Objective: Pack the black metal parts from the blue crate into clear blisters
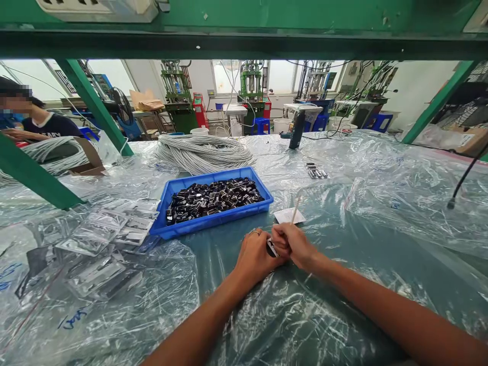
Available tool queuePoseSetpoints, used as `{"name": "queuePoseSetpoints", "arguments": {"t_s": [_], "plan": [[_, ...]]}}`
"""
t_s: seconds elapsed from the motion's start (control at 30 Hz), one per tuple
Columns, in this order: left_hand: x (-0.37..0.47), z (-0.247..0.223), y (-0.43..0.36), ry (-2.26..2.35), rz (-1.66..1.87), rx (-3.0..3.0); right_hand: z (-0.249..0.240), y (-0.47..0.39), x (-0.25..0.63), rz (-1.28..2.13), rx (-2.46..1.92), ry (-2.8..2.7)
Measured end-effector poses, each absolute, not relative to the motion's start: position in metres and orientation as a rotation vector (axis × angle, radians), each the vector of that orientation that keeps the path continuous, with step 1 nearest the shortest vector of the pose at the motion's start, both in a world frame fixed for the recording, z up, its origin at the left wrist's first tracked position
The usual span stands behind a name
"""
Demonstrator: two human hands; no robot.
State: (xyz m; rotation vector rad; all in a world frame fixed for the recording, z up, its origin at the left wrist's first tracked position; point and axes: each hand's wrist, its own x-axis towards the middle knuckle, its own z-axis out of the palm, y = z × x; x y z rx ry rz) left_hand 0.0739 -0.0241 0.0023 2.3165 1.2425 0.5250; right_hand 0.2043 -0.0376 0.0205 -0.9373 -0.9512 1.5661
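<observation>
Both my hands meet over the plastic-covered table, just beyond the near middle. My left hand (256,254), with a ring on one finger, is closed around a small black part (272,248) with a shiny edge. Against that part, my right hand (295,245) is closed in a fist-like grip on a thin pale stick (296,208), which points up and away. Just behind my right hand lies a small white paper (284,215). A blue tray (213,221) full of small black and metal parts (217,199) stands beyond my left hand.
Clear plastic bags with flat pieces (110,229) lie left of the tray. Behind it are a coil of grey cable (206,152), a dark upright device (297,130) and small metal parts (316,171). Green frame bars (95,107) cross left and overhead. A person (49,122) sits far left.
</observation>
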Motion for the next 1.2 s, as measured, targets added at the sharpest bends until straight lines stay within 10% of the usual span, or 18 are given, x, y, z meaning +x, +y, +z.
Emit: {"name": "queuePoseSetpoints", "arguments": {"t_s": [1.2], "plan": [[0.073, 0.009, -0.027, 1.216, 0.425, 2.505, 0.023, -0.003, 0.235, 1.318, -0.847, -0.789]]}}
